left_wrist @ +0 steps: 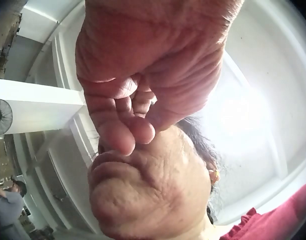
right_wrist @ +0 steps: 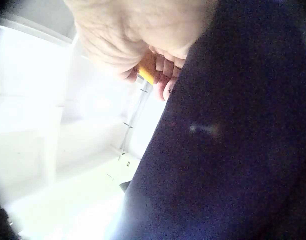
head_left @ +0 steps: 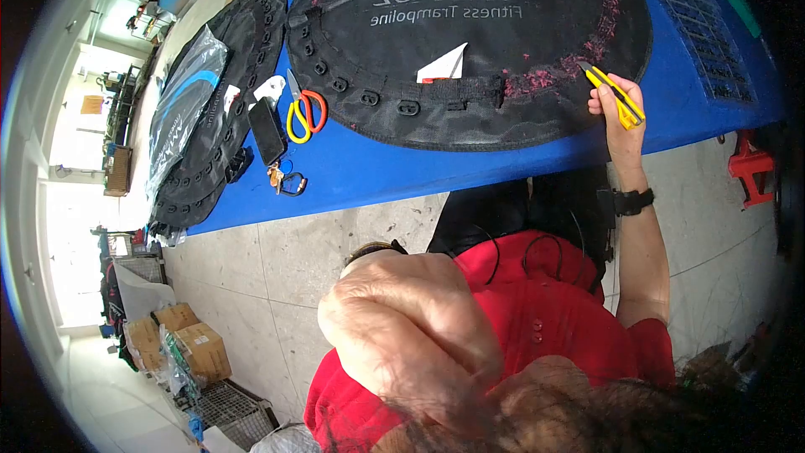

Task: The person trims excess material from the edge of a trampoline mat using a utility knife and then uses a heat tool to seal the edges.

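My right hand (head_left: 618,134) grips a yellow and black utility knife (head_left: 621,106) near the table's front edge. Its blade tip points at the pink-flecked border of a round black trampoline mat (head_left: 453,50). Part of the yellow handle also shows between the fingers in the right wrist view, where a dark surface fills the right side. White lettering marks the mat, and black plastic loops (head_left: 369,98) line its rim. My left hand (left_wrist: 153,55) is raised to my face, fingers loosely bent and holding nothing, fingertips right at the face.
Scissors (head_left: 316,109) with red and yellow handles, a dark phone (head_left: 267,131) and keys (head_left: 279,176) lie on the blue table (head_left: 335,176). More black mats (head_left: 239,59) are stacked left, with a plastic bag (head_left: 186,96) on top. A metal grid (head_left: 683,13) lies right; a red stool (head_left: 751,168) stands beyond.
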Available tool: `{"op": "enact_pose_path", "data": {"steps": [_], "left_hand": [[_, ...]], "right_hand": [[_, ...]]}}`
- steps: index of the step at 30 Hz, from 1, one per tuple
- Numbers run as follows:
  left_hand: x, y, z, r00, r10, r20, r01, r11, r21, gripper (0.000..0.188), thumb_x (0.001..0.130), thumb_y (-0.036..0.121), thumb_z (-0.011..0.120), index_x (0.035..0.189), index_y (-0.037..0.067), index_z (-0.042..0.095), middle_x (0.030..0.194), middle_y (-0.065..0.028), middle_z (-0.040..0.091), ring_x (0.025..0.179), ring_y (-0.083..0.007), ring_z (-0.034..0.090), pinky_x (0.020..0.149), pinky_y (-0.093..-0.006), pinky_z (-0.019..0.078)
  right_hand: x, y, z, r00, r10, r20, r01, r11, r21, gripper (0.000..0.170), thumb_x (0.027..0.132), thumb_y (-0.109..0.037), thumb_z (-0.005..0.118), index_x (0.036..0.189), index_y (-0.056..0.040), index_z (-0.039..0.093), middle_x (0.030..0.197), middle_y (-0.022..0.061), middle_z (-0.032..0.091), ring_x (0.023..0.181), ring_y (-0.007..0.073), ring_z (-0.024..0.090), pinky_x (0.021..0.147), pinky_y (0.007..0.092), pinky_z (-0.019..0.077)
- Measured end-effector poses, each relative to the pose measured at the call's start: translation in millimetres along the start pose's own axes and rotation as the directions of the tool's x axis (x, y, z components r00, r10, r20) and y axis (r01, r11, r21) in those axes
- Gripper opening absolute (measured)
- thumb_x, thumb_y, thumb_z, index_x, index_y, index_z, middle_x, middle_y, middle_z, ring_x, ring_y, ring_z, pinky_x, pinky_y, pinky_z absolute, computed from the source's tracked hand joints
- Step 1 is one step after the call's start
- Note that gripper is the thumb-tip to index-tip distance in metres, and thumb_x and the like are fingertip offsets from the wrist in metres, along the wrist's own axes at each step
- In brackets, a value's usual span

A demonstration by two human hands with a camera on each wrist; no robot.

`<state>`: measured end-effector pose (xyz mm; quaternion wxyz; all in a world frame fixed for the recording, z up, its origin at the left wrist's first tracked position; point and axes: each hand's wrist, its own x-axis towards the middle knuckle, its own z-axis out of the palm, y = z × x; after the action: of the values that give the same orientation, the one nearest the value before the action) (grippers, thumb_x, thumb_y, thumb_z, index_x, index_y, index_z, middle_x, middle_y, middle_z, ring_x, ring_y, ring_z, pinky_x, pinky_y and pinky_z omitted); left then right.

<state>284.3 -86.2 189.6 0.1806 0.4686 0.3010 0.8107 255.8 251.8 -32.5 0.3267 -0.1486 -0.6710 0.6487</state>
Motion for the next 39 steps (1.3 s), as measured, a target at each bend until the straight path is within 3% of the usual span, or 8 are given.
{"op": "enact_pose_path", "data": {"steps": [7,13,16,21,23,25,31,39], "left_hand": [[-6,-1,7,0.995,0.033,-0.098,-0.031,0.999,0.018,0.027,0.098,0.013,0.071,0.077,-0.004,0.063,0.068,-0.0175,0.064,0.044,-0.0205,0.058,0.036,-0.0311,0.0436],[-1,1,-26,0.972,0.081,0.220,-0.089,0.996,0.030,0.022,0.087,0.009,0.080,0.075,-0.005,0.069,0.075,-0.0198,0.067,0.049,-0.0231,0.062,0.041,-0.0316,0.0487],[-11,9,-42,0.996,-0.017,0.089,-0.015,0.938,0.347,0.014,0.086,0.007,0.078,0.079,-0.003,0.072,0.080,-0.0166,0.068,0.070,-0.0223,0.067,0.058,-0.0322,0.0542],[-32,-19,-99,0.864,-0.104,-0.492,0.482,0.449,0.752,0.020,0.096,0.011,0.071,0.111,-0.002,0.068,0.108,-0.0144,0.066,0.094,-0.0282,0.068,0.083,-0.0363,0.0547],[-48,-40,-135,0.908,-0.011,-0.418,0.416,-0.085,0.905,0.028,0.098,0.017,0.071,0.118,-0.002,0.066,0.116,-0.0182,0.066,0.102,-0.0360,0.067,0.088,-0.0406,0.0547],[-69,-58,-154,0.926,-0.048,-0.374,0.335,-0.349,0.875,0.044,0.099,0.025,0.071,0.133,-0.001,0.059,0.135,-0.0248,0.059,0.124,-0.0437,0.058,0.104,-0.0505,0.0474],[-113,-91,-172,0.859,-0.134,-0.494,0.395,-0.441,0.806,0.067,0.100,0.043,0.065,0.152,0.005,0.047,0.157,-0.0251,0.043,0.149,-0.0444,0.037,0.121,-0.0626,0.0274],[-120,-105,-179,0.882,-0.122,-0.455,0.317,-0.559,0.766,0.062,0.103,0.043,0.056,0.151,0.005,0.050,0.154,-0.0207,0.049,0.149,-0.0391,0.038,0.123,-0.0619,0.0218]], "right_hand": [[0,3,-1,1.000,-0.013,0.003,0.013,1.000,0.007,0.033,0.101,-0.012,0.070,0.128,0.0023,0.057,0.099,0.0104,0.073,0.081,0.0116,0.072,0.074,0.0254,0.0613],[-1,4,-2,1.000,-0.017,0.008,0.017,1.000,0.010,0.033,0.101,-0.013,0.070,0.128,0.0014,0.057,0.099,0.0099,0.073,0.081,0.0112,0.071,0.074,0.0253,0.0610],[-2,2,-2,1.000,-0.003,0.009,0.003,1.000,0.028,0.032,0.101,-0.013,0.070,0.127,0.0006,0.057,0.100,0.0097,0.073,0.082,0.0110,0.071,0.074,0.0251,0.0608],[-4,-4,0,1.000,0.017,0.013,-0.018,0.999,0.042,0.033,0.100,-0.013,0.071,0.126,0.0001,0.057,0.100,0.0090,0.072,0.082,0.0109,0.071,0.075,0.0250,0.0607],[-3,-4,-1,0.999,0.034,0.025,-0.035,0.998,0.043,0.033,0.101,-0.015,0.071,0.127,0.0001,0.057,0.100,0.0083,0.071,0.082,0.0108,0.070,0.075,0.0257,0.0604],[-3,-4,-2,0.999,0.034,0.032,-0.035,0.998,0.045,0.033,0.101,-0.016,0.071,0.127,0.0000,0.057,0.100,0.0082,0.071,0.081,0.0107,0.069,0.075,0.0263,0.0602],[-5,-4,-3,0.999,0.012,0.052,-0.015,0.998,0.053,0.031,0.102,-0.014,0.069,0.127,-0.0020,0.055,0.100,0.0085,0.071,0.082,0.0103,0.070,0.076,0.0255,0.0601],[-5,-7,-2,0.999,-0.006,0.043,0.003,0.997,0.071,0.028,0.102,-0.011,0.068,0.125,-0.0030,0.056,0.098,0.0083,0.071,0.081,0.0104,0.070,0.074,0.0254,0.0599]]}}
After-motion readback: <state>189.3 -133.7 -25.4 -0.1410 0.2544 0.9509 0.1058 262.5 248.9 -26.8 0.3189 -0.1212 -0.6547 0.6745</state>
